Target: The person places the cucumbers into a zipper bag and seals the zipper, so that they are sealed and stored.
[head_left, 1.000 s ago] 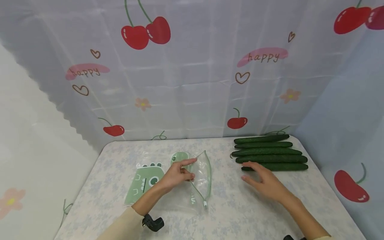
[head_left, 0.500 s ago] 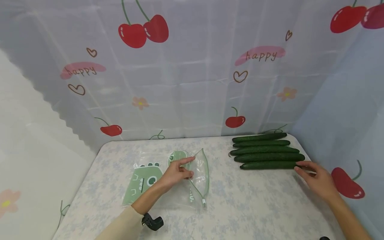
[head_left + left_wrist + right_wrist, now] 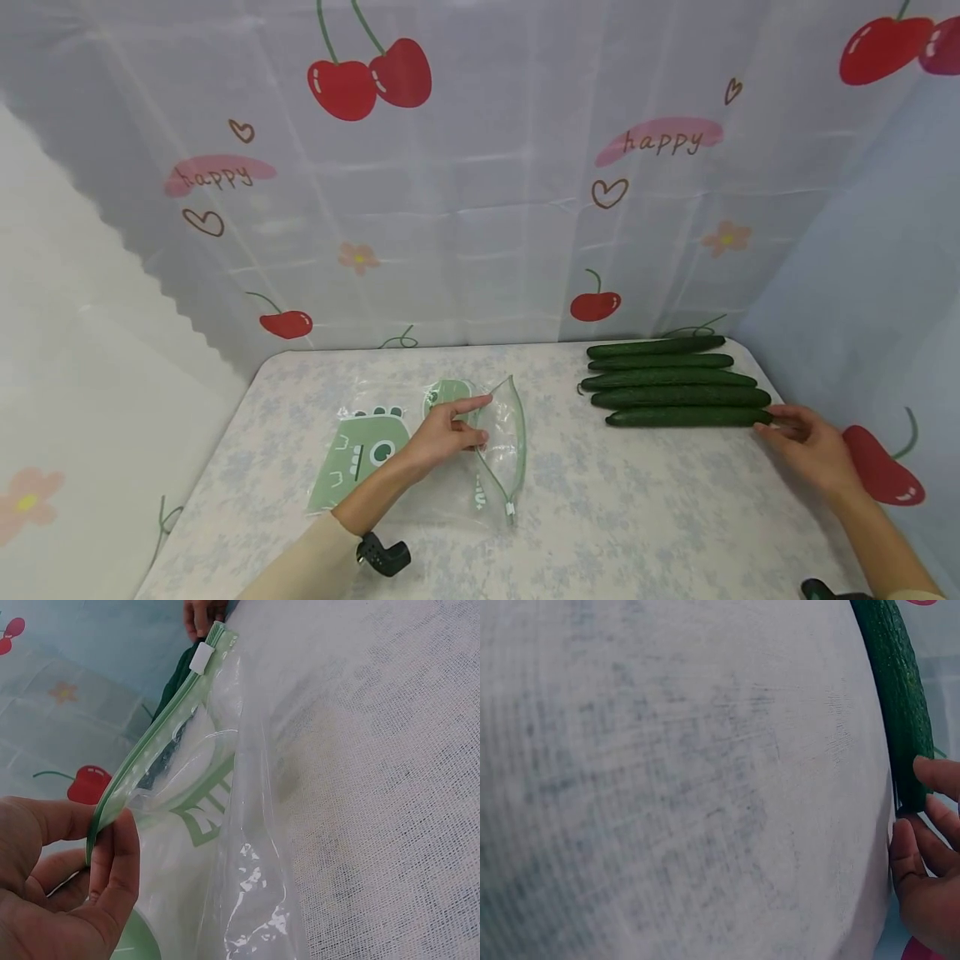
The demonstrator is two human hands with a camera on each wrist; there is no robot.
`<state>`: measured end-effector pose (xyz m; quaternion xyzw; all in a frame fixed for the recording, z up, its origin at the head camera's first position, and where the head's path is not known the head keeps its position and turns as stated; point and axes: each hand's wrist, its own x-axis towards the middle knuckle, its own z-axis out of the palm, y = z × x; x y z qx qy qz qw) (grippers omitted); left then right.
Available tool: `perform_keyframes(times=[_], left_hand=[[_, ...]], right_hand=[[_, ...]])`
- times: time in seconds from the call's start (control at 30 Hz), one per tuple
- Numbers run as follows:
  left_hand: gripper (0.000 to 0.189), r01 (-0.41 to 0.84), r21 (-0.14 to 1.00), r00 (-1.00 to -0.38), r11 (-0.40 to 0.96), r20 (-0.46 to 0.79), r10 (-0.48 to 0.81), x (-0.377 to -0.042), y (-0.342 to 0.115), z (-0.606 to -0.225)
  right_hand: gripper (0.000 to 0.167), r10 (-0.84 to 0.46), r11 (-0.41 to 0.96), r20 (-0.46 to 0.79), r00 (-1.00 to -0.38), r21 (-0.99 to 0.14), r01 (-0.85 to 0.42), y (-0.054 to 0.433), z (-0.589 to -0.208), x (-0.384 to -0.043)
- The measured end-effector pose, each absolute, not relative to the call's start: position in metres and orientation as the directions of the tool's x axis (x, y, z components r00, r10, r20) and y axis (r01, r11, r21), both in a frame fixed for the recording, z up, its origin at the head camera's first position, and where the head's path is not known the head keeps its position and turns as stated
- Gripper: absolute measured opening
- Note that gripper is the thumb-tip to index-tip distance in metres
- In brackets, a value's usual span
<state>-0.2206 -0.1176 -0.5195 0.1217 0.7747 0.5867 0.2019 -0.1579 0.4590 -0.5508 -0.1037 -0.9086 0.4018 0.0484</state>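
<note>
My left hand [image 3: 442, 433] pinches the green-edged mouth of a clear slider zip bag [image 3: 501, 467] between thumb and fingers. The mouth gapes to the right, and a white slider [image 3: 201, 658] sits at the near end of its zip strip. Green dinosaur prints mark the bag, part of them hidden under my left arm. Several dark green cucumbers lie side by side at the back right. My right hand [image 3: 813, 450] holds the right end of the nearest cucumber [image 3: 682, 417], its fingers and thumb curled about the tip. That cucumber lies along the table in line with the others.
The table [image 3: 585, 517] has a pale blue-flowered cloth. A cherry-printed curtain [image 3: 480, 258] hangs behind it, and a pale blue sheet [image 3: 885, 333] closes off the right side, near my right hand. A dark wrist device [image 3: 382, 556] is on my left wrist.
My right hand has moved right, from over the left part of the nearest cucumber to its right end, and its fingers have closed there. My left hand keeps its pinch on the bag.
</note>
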Motion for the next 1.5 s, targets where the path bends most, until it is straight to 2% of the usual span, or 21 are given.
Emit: perform_keyframes(times=[0.33, 0.47, 0.57, 0.7, 0.8, 0.93, 1.1, 1.5], left_hand=[[0.065, -0.057, 0.955, -0.886, 0.292, -0.183, 0.426, -0.222, -0.116, -0.518], [0.066, -0.057, 0.953, -0.888, 0.298, -0.185, 0.421, -0.223, -0.116, -0.516], [0.066, -0.057, 0.953, -0.888, 0.298, -0.185, 0.422, -0.222, -0.117, -0.515], [0.065, -0.068, 0.954, -0.885, 0.293, -0.194, 0.423, -0.220, -0.117, -0.515], [0.066, -0.075, 0.953, -0.884, 0.292, -0.199, 0.424, -0.219, -0.116, -0.515], [0.065, -0.071, 0.953, -0.886, 0.294, -0.196, 0.421, -0.219, -0.114, -0.515], [0.065, -0.067, 0.953, -0.889, 0.294, -0.191, 0.415, -0.218, -0.113, -0.516], [0.065, -0.061, 0.956, -0.890, 0.286, -0.182, 0.418, -0.217, -0.110, -0.516]], right_hand=[[0.055, 0.320, 0.597, 0.076, -0.944, -0.790, 0.139, 0.454, -0.557, -0.157], [0.050, 0.336, 0.545, 0.049, -0.941, -0.825, 0.152, 0.453, -0.552, -0.154], [0.044, 0.342, 0.426, -0.022, -0.939, -0.888, 0.176, 0.453, -0.546, -0.150], [0.034, 0.309, 0.011, -0.142, -0.941, -0.988, 0.153, 0.455, -0.539, -0.146], [0.030, 0.223, -0.329, -0.167, -0.960, -0.940, 0.087, 0.458, -0.536, -0.142], [0.040, 0.085, -0.533, -0.090, -0.992, -0.846, 0.031, 0.460, -0.533, -0.138], [0.044, -0.001, -0.631, 0.036, -0.999, -0.775, -0.027, 0.457, -0.532, -0.134], [0.046, 0.008, -0.717, 0.138, -0.990, -0.690, -0.102, 0.430, -0.528, -0.140]])
